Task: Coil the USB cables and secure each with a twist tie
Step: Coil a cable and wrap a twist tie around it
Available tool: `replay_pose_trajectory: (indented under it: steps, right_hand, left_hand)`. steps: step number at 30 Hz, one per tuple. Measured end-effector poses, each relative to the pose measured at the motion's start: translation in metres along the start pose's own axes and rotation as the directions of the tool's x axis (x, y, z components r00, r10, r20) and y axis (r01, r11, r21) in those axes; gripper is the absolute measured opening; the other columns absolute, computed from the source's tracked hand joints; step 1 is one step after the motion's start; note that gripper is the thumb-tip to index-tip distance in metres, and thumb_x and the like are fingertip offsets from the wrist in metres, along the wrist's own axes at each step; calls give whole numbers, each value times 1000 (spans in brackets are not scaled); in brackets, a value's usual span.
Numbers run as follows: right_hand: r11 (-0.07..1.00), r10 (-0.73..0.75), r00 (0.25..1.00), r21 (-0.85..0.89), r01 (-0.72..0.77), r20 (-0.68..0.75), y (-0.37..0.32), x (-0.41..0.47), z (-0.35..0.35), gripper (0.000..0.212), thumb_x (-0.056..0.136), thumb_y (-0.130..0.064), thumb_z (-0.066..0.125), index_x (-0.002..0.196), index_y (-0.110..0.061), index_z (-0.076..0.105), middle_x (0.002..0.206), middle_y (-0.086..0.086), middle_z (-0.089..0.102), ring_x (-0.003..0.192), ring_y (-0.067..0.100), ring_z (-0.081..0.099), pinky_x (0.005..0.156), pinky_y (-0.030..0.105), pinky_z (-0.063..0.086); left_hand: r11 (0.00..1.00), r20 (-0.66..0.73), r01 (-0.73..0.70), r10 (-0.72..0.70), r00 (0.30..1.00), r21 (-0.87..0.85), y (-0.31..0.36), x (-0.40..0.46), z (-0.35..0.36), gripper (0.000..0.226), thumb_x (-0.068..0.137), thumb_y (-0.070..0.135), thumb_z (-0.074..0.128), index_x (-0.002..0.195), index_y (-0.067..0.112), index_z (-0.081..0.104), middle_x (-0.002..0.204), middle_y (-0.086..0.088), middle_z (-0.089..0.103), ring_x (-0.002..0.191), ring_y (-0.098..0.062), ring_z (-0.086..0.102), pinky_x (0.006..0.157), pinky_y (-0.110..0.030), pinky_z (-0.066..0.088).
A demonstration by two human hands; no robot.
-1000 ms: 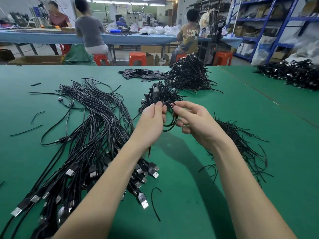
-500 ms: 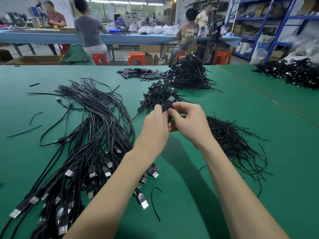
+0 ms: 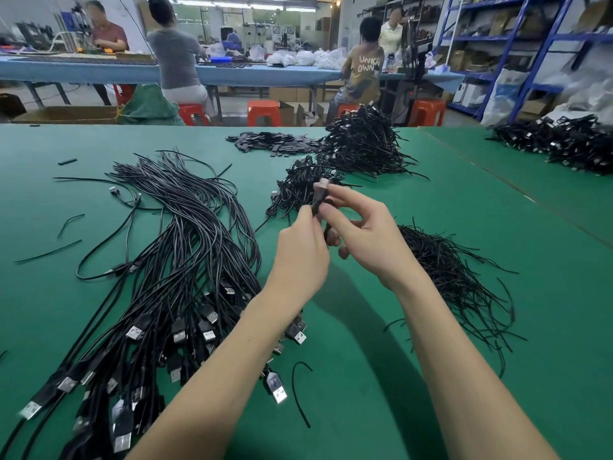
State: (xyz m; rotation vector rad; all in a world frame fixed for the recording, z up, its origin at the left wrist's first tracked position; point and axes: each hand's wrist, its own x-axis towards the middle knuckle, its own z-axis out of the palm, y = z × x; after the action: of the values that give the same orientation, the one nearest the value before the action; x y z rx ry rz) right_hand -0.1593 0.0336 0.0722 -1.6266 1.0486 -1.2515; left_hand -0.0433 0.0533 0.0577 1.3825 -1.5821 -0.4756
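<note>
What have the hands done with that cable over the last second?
The open loop seen a second ago is now squeezed into a tight coiled cable, its plug pointing up. Both the left hand and the right hand still grip it, slightly higher. The loose cables and twist ties lie unmoved.

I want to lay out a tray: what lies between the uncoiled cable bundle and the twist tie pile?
In the head view, between the uncoiled cable bundle and twist tie pile: both forearms over green table, plus one stray tie.

Bright, even overhead lighting; soft arm shadows on the green table (image 3: 497, 410); wide-angle bending at edges; blurred background.
</note>
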Motion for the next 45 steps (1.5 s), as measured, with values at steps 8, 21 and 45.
replay_pose_trajectory:
  steps: [8, 21, 45]
  right_hand:
    - [989, 47, 982, -127, -71, -181, 7, 4, -6, 16, 95, -21, 69, 80, -27, 69, 76, -12, 63, 57, 13, 54, 57, 28, 44]
    - [424, 365, 912, -839, -341, -187, 19, -7, -75, 26, 84, -25, 72, 103, -42, 73, 99, -12, 68, 101, 19, 64, 80, 28, 50]
    - [937, 80, 922, -288, -200, -379, 18, -3, -72, 8, 83, -23, 82, 79, -29, 79, 78, -13, 76, 60, 13, 74, 74, 34, 62]
  left_hand:
    - [994, 204, 75, -59, 977, -74, -3, -2, 9, 10, 107, 24, 33, 109, 17, 39, 80, 1, 62, 64, -13, 55, 54, -28, 35]
    - [891, 157, 297, -257, 954, -345, -24, 3, 6, 17, 108, 20, 30, 91, 25, 29, 85, -4, 55, 50, -2, 46, 45, -23, 36]
    - [806, 284, 428, -332, 899, -410, -29, 1, 4, 11, 107, 20, 33, 97, 19, 31, 79, -1, 53, 49, -9, 32, 43, -19, 23]
